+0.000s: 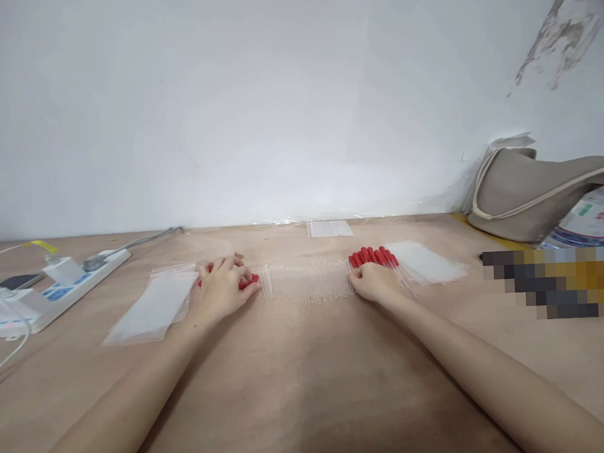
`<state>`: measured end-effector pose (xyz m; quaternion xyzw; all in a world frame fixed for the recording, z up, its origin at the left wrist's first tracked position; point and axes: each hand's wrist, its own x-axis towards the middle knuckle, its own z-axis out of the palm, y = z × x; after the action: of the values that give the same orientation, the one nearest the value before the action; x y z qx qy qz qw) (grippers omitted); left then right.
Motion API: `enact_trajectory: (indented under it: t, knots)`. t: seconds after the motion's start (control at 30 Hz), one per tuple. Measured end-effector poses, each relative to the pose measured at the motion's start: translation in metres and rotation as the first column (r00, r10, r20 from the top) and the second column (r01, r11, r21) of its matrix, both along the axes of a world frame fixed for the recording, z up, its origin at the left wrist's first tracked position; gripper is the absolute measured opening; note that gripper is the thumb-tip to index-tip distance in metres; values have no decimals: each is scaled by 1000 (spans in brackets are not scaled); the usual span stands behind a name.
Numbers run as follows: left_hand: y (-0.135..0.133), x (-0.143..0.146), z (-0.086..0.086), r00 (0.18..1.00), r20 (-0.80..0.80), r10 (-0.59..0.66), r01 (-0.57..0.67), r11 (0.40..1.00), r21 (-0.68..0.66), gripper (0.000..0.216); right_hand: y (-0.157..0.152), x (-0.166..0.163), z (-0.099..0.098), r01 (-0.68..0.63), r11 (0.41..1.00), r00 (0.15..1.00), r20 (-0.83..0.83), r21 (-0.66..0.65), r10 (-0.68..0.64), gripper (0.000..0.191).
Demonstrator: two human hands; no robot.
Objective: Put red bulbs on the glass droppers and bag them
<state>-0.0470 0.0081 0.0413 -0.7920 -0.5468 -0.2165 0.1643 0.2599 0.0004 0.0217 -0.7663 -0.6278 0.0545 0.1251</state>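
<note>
A row of thin clear tubes (309, 283) lies side by side on the wooden table, between my hands. At the row's left end, my left hand (219, 287) is curled over a group of red rubber bulbs (255, 279). Its thumb and fingertips close around one bulb, while the palm hides most of the others. My right hand (377, 283) pinches a clear tube at the right end of the row. Just beyond its knuckles, several droppers with red bulbs (370, 255) lie together, their clear stems partly covered by the hand.
Clear plastic bags lie at left (145, 307), right (426, 262) and against the wall (330, 228). A power strip (79, 289) with chargers and cables occupies the left side. On the right are a grey-beige bag (525, 183) and a blurred-out dark object (545, 286).
</note>
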Motion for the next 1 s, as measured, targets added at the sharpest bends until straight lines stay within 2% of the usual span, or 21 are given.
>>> enact_trajectory:
  t: [0.17,0.33,0.4,0.5,0.57,0.6,0.67,0.73,0.8,0.9,1.0]
  knots:
    - [-2,3,-2,995,-101,13,-14,1000,-8,23,0,0,0,-15,1000,998,-66,27,17,35]
    - [-3,5,-2,999,1,35,-35,999,9,25,-6,-4,-9,6,977,992,-124,214,21,32]
    - [-5,7,1,997,68,48,-48,999,5,22,-10,-7,-14,-31,953,987,-139,303,76,28]
    - [-12,16,8,982,182,38,-46,998,41,15,-14,-10,-21,-138,893,946,-210,427,247,24]
    - [-22,26,10,965,254,-63,49,997,62,10,-15,-11,-25,-191,849,899,-260,492,353,22]
    - [-28,33,10,946,287,-153,144,988,54,7,-15,-11,-26,-209,832,877,-277,515,392,21]
    - [-42,46,3,874,343,-344,379,925,-37,6,-16,-9,-28,-246,801,844,-286,546,454,23]
    - [-53,57,-7,815,375,-442,523,839,-147,8,-17,-7,-28,-284,766,831,-251,576,497,29]
    - [-59,64,-18,789,404,-462,570,796,-204,9,-19,-5,-29,-333,717,823,-183,612,538,33]
    - [-61,68,-27,786,425,-448,569,793,-217,18,-22,-4,-29,-402,654,794,-111,641,597,29]
    - [-60,71,-29,775,409,-481,598,767,-232,20,-25,-6,-29,-407,646,777,-127,646,617,25]
